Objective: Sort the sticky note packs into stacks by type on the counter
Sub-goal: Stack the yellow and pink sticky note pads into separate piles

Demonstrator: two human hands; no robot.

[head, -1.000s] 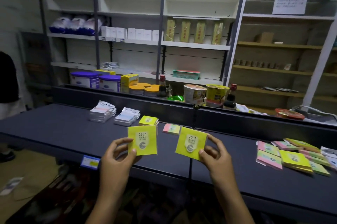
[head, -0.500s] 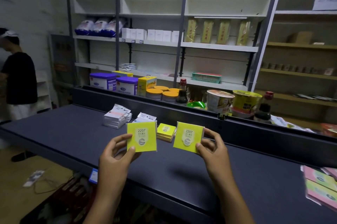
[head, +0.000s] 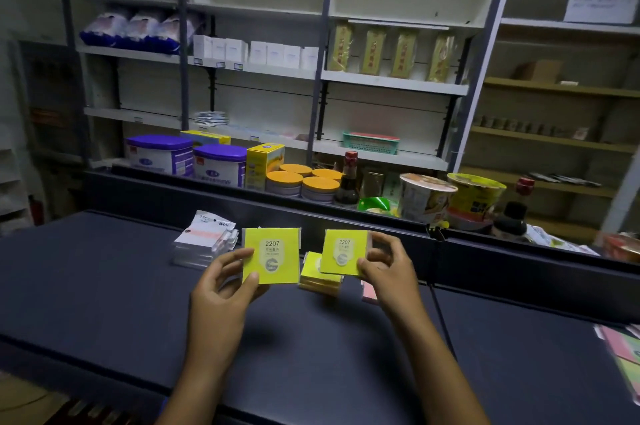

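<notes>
My left hand [head: 221,289] pinches a yellow sticky note pack [head: 272,255] marked 2207 by its lower left corner, face toward me. My right hand [head: 388,267] grips a second yellow 2207 pack [head: 343,251] by its right edge, just above a low stack of yellow packs [head: 318,274] on the dark counter [head: 104,286]. A pink pack [head: 369,293] lies partly hidden behind my right hand. A stack of white packs [head: 204,241] stands to the left of the yellow stack.
Loose pink and green packs [head: 623,352] lie at the counter's right edge. A raised dark ledge [head: 242,203] runs along the back, with tins, cup noodles and bottles behind it. Shelves fill the far wall.
Both hands have carried their yellow packs forward toward the stacks; the right pack now hovers over the yellow stack. The view has swung back to the right and closer to the counter.
</notes>
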